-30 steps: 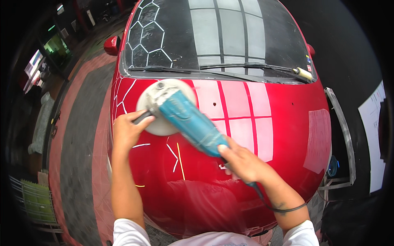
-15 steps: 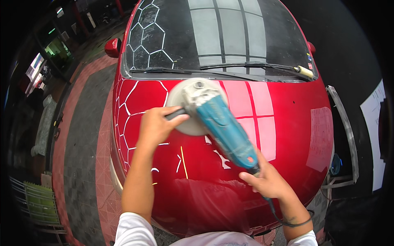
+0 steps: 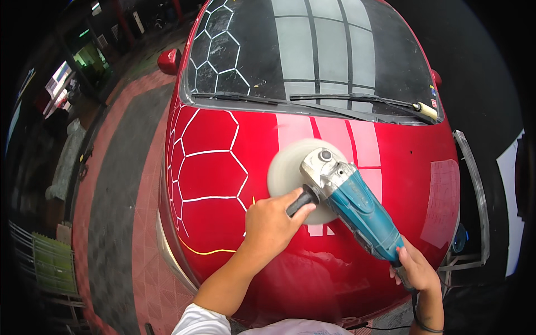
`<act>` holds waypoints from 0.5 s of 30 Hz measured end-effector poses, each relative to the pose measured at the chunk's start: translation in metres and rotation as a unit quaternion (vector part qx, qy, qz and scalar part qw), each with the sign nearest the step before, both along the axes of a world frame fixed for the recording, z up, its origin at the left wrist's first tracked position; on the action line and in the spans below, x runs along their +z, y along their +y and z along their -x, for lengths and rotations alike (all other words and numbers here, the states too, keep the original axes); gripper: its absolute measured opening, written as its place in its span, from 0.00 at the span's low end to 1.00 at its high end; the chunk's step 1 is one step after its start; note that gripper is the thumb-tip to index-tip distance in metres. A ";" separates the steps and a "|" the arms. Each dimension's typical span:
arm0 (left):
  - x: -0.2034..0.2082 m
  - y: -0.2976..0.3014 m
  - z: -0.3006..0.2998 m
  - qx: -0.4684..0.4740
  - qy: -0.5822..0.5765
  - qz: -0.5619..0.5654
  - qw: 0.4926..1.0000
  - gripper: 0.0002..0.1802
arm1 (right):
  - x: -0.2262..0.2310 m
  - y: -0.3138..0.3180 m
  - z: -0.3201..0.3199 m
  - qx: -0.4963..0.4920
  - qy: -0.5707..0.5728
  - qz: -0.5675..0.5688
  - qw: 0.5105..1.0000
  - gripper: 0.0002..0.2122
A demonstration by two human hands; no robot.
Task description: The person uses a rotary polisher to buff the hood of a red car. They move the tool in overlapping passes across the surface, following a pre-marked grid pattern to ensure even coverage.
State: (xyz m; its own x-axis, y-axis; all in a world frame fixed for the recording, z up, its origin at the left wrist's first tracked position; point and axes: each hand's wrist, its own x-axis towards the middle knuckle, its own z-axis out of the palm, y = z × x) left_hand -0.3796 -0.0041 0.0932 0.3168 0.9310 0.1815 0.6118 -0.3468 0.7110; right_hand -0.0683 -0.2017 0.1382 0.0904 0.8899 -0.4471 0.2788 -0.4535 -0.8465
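Observation:
Both my hands hold a teal electric polisher (image 3: 364,207) over a glossy red car hood (image 3: 215,173). My left hand (image 3: 273,222) is closed around the black side handle (image 3: 303,200) near the grey metal head. My right hand (image 3: 417,267) grips the rear end, where the dark power cord (image 3: 415,312) hangs down past my wrist. Under the head, the round whitish pad (image 3: 287,173) lies against the middle of the hood; its edge is smeared, as if spinning. Its right side is hidden by the machine.
Beyond the hood are the windshield (image 3: 259,70) and wiper arms (image 3: 357,99), with a pale yellow cylinder (image 3: 426,110) on the right one. A metal frame (image 3: 474,190) stands at the right beside a blue round object (image 3: 460,239). A greenish rack (image 3: 53,262) is at left.
The polisher and both hands have moved right and nearer to me across the hood. The view has shifted slightly too. Both hands keep their grip.

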 end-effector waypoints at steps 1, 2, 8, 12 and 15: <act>-0.003 0.004 0.003 0.008 0.001 -0.023 1.000 0.26 | -0.001 0.008 0.004 0.017 -0.060 0.002 0.998 0.34; -0.004 0.011 0.005 0.019 -0.006 -0.019 1.000 0.27 | -0.001 0.019 0.008 0.020 -0.063 -0.004 0.998 0.34; 0.012 0.100 0.026 0.052 -0.024 -0.007 0.998 0.28 | 0.010 0.108 0.025 0.031 -0.079 -0.024 0.996 0.34; 0.017 0.119 0.033 0.049 -0.021 -0.005 0.999 0.28 | 0.012 0.124 0.019 0.019 -0.087 -0.005 0.996 0.31; 0.007 0.077 0.022 0.034 -0.009 -0.031 0.999 0.28 | 0.016 0.093 0.003 0.022 -0.090 0.007 0.996 0.30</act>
